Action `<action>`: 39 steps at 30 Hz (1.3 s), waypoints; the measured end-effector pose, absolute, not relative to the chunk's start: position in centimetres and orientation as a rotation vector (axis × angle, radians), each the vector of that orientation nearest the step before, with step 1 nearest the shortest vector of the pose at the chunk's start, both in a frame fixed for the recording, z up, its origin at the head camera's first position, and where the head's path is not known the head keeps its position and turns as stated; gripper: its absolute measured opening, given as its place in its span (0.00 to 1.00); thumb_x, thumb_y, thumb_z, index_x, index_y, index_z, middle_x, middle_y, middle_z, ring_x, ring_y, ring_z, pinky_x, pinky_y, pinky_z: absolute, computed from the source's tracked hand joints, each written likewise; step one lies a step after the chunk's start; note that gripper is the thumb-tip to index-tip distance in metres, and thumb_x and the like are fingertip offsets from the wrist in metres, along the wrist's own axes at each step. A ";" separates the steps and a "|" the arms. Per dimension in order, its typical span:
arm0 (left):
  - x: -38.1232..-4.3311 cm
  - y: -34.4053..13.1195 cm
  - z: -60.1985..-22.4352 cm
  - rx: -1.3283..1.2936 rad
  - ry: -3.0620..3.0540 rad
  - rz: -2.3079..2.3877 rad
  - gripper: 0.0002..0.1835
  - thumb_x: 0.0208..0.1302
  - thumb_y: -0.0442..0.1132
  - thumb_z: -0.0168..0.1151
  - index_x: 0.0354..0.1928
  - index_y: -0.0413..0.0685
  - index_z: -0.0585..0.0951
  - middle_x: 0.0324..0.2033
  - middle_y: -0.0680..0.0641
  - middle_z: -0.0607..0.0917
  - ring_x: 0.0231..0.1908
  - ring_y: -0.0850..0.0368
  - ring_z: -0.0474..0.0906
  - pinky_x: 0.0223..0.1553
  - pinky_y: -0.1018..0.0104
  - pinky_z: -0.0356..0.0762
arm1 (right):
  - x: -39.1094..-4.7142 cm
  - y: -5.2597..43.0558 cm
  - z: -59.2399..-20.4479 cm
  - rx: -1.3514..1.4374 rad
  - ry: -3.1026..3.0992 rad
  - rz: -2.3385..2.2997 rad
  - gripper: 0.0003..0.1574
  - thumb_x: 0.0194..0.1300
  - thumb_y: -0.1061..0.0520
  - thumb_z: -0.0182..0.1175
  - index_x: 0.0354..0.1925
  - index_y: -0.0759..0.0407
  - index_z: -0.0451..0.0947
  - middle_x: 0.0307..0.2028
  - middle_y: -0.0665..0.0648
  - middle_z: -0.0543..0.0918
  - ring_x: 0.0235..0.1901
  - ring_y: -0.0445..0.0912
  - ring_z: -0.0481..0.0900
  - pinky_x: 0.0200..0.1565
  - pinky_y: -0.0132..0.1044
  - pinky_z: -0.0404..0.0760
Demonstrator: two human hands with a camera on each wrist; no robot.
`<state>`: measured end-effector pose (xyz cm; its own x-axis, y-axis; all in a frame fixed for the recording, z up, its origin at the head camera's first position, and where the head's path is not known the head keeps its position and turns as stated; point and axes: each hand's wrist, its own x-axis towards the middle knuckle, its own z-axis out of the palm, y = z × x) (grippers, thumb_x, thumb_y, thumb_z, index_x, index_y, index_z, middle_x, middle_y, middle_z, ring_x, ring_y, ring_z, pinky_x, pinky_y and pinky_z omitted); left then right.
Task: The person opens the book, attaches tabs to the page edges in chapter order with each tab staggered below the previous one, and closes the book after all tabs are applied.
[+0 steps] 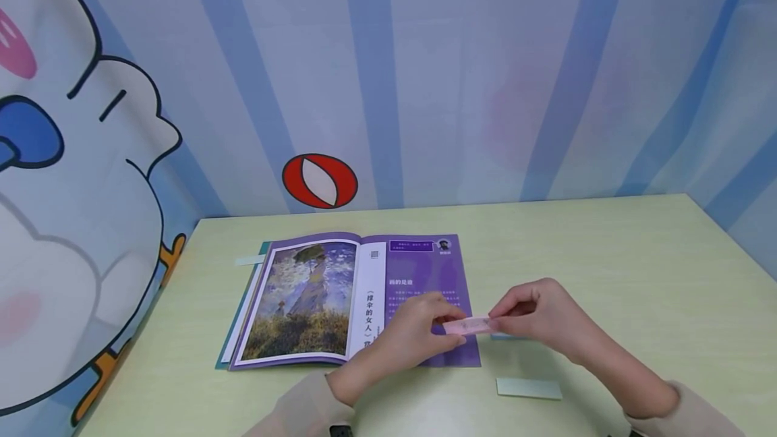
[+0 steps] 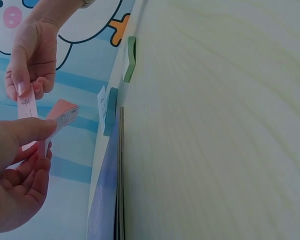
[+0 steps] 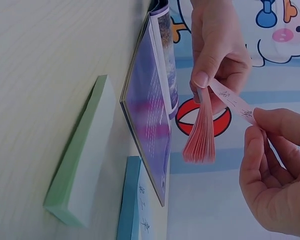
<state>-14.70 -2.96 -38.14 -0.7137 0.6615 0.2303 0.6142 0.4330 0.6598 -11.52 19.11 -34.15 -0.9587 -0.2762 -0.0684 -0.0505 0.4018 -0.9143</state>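
Pulling crookedly could tear the slip (image 3: 232,101): fingers of the right hand (image 1: 543,321) pinch its end, those of the left hand (image 1: 417,329) clamp the pad (image 3: 201,137).

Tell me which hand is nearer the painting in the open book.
Left. The left hand is right of the painting, over the book; the right hand is farther right, past the book's edge.

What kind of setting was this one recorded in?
Probably a desk area decorated for children, though the wider room is out of view: a pale table holding an open book, and a striped blue backdrop with a large cartoon figure.
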 end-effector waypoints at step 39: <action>-14.2 2.8 -40.0 1.376 2.562 0.895 0.13 0.51 0.38 0.70 0.41 0.47 0.85 0.27 0.59 0.78 0.26 0.73 0.67 0.30 0.86 0.63 | -15.2 23.4 -34.2 -0.110 1.863 -2.047 0.12 0.63 0.65 0.58 0.30 0.51 0.85 0.28 0.49 0.83 0.27 0.40 0.79 0.35 0.29 0.80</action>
